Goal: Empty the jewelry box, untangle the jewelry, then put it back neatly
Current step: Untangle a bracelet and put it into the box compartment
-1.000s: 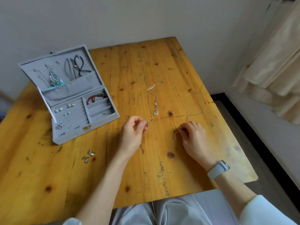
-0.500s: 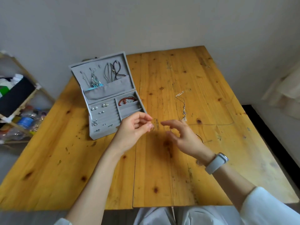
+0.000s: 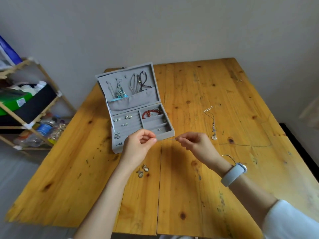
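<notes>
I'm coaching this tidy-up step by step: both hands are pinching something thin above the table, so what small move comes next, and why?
Probably carry it to the open jewelry box and lay it in a free compartment: left hand and right hand pinch a thin piece stretched straight between them, seemingly untangled.

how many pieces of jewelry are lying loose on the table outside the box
4 that I can make out: a pendant necklace right of the jewelry box, a thin chain beside it, a hoop by the right wrist, and paired earrings under the left forearm. Smaller pieces may be hidden.

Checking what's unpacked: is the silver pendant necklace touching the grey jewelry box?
Apart. Head view: silver pendant necklace lies on bare wooden table, right of grey jewelry box.
</notes>
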`<state>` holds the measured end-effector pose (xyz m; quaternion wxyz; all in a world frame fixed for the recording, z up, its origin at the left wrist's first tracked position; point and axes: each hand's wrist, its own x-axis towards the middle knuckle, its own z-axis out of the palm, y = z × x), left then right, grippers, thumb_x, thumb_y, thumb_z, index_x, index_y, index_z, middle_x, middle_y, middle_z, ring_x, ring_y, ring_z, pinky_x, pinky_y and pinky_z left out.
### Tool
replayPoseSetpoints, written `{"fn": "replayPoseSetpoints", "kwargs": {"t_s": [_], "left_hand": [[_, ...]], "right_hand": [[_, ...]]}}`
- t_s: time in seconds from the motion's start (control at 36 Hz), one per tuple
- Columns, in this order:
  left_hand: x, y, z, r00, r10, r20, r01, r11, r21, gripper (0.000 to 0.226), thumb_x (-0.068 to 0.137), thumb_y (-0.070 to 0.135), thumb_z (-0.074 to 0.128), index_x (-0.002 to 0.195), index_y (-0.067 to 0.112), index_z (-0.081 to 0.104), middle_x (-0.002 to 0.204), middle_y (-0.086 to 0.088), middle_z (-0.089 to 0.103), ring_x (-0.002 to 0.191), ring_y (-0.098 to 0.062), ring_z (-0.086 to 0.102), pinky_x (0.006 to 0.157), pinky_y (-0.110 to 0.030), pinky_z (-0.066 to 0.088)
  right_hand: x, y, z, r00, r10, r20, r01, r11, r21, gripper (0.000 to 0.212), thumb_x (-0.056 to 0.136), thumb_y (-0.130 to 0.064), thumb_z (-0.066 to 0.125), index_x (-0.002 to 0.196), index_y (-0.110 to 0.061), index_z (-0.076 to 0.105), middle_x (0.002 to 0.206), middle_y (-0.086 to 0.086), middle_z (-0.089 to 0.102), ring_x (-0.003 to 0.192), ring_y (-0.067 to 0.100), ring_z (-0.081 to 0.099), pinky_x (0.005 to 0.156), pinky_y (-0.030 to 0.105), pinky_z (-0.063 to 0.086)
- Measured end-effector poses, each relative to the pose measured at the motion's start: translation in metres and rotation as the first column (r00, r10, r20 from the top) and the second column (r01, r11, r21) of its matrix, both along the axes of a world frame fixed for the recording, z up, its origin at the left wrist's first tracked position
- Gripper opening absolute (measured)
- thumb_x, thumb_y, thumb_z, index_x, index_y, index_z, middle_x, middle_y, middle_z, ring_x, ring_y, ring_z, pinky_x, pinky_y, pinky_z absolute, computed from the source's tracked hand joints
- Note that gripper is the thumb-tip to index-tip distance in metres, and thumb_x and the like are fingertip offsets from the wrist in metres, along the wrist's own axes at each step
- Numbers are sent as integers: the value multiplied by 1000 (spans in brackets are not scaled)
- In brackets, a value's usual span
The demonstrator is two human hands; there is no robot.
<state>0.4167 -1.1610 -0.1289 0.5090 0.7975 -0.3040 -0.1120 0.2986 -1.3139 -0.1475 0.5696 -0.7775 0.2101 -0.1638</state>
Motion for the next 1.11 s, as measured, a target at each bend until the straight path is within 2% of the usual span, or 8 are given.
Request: {"fn": "replayPoseSetpoints", "kwargs": {"t_s": [0.11,0.28,0.47,0.56,0.64,0.89,1.0,1.11], "left_hand": [[26,-12,-9,989,128,74,-129,992,10,17,80,6,66,77,22,61,76,9,61,75,-7,57,66,-16,45],[63,-28,-17,958,228,177,-238,970,40,10,83,10,63,82,19,62,76,7,60,72,-4,54,61,-15,41],[77,-23,-32,970,84,229,-125,978,168,17,81,12,66,79,29,64,75,13,51,66,0,50,62,-16,40],[76,-18,-39,968,-19,252,-41,972,229,16,80,16,66,83,31,67,83,14,47,74,2,49,67,-11,36],[76,-18,-39,952,-60,300,-17,969,246,15,80,16,65,85,30,70,83,16,49,82,-2,50,72,-18,40],[82,-34,-31,880,90,467,-210,955,212,13,84,13,61,92,18,70,90,0,68,92,-15,48,70,-32,45],[82,-38,-30,851,49,524,-225,934,278,17,85,14,57,95,16,71,95,-1,69,96,-21,48,78,-38,45],[77,-33,-31,823,-13,567,-192,934,300,20,86,18,55,98,16,71,105,3,68,101,-20,46,84,-38,40]], "right_hand": [[41,-11,3,997,-63,-35,54,977,-207,10,88,-20,58,82,-18,65,65,-11,56,59,3,48,54,17,35],[95,-26,0,993,-94,-72,48,874,-484,17,88,-20,55,95,-11,67,97,9,63,91,23,54,76,29,41],[105,-39,-9,990,-33,-136,-60,781,-622,17,88,-27,56,97,-18,67,92,-1,45,94,18,40,75,25,33],[99,-43,-12,985,10,-175,-122,753,-647,17,88,-28,56,96,-18,68,97,2,46,97,19,40,76,28,37],[95,-45,-13,983,33,-181,-145,742,-655,18,87,-29,57,97,-19,68,101,4,48,99,20,40,81,33,42],[113,-41,-10,992,-92,-86,12,747,-664,21,90,-27,55,104,-17,67,95,1,49,96,20,44,71,28,38],[115,-39,-12,980,-67,-186,-84,714,-696,27,92,-26,49,114,-21,63,103,6,51,100,23,42,76,35,45],[106,-38,-15,984,-34,-173,-97,716,-691,28,93,-25,46,117,-20,60,106,6,49,102,23,43,78,33,45]]}}
